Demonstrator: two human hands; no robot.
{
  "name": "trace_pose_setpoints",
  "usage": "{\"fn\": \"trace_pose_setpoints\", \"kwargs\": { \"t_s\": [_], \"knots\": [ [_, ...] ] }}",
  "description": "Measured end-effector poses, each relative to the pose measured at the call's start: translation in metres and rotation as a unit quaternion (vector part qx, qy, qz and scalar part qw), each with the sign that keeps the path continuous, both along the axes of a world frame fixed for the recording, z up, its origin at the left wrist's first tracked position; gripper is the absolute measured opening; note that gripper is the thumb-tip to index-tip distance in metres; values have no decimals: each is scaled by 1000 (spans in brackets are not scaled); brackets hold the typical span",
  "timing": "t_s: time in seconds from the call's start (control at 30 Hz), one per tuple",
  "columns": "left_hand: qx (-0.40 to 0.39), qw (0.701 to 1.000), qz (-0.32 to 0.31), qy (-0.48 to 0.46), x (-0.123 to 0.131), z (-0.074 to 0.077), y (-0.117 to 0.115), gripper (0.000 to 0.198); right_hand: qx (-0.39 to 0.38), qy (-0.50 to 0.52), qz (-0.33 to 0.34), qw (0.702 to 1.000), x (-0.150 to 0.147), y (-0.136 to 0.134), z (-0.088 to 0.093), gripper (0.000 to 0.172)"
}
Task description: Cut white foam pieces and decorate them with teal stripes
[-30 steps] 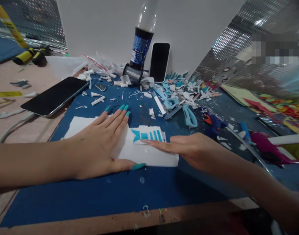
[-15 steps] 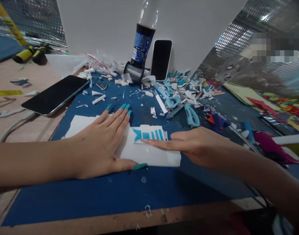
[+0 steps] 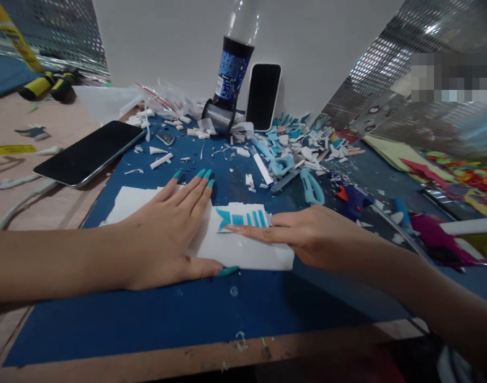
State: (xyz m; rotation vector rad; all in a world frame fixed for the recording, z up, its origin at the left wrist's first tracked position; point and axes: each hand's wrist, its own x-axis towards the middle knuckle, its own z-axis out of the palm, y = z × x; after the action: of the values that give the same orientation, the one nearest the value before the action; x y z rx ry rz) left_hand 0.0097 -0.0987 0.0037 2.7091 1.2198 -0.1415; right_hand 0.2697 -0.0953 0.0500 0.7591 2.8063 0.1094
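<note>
My left hand (image 3: 167,234) lies flat with its fingers spread, pressing on a folded white sheet (image 3: 255,258), paper or thin foam. On the sheet's right part rests a small white piece (image 3: 249,209) bearing a blue tail shape (image 3: 223,217) and several blue bars and blocks. The index finger of my right hand (image 3: 307,231) is stretched along the lower edge of that piece, its tip touching below the tail shape. Its other fingers are bent at the piece's right end, and the thumb is hidden.
A blue mat (image 3: 148,324) covers the table. Behind my hands are blue-handled scissors (image 3: 312,187), a white pen (image 3: 261,166), foam scraps (image 3: 303,143), a spool (image 3: 218,116) and a cola bottle (image 3: 230,69). One phone (image 3: 262,98) leans upright; another phone (image 3: 90,151) lies left.
My right hand has shifted very slightly to the left along the white piece. My left hand stays in place on the sheet.
</note>
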Motion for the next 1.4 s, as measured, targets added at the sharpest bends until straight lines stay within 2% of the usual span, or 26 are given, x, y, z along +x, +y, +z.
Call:
{"fn": "trace_pose_setpoints", "kwargs": {
  "t_s": [0.2,0.33,0.47,0.7,0.9,1.13,1.4],
  "knots": [
    [14,1000,-4,-11,-1,-4,0,113,-5,-23,3,1000,-3,-1,5,85],
    [60,997,-17,-34,-4,-11,0,108,7,-53,-16,998,-7,-3,6,80],
    [71,997,-22,-34,-6,-15,1,105,4,-38,1,999,-7,-3,3,83],
    [67,997,-31,-38,-5,-12,1,106,29,-56,4,998,-5,-3,1,90],
    [28,999,-14,-3,-2,-4,0,109,58,-30,28,997,-1,-2,2,91],
    [110,992,-42,-39,-10,-20,-1,102,68,-28,30,997,4,-5,-2,91],
    [112,992,-45,-31,-10,-23,1,101,73,-44,10,996,3,-7,-2,93]
  ]
}}
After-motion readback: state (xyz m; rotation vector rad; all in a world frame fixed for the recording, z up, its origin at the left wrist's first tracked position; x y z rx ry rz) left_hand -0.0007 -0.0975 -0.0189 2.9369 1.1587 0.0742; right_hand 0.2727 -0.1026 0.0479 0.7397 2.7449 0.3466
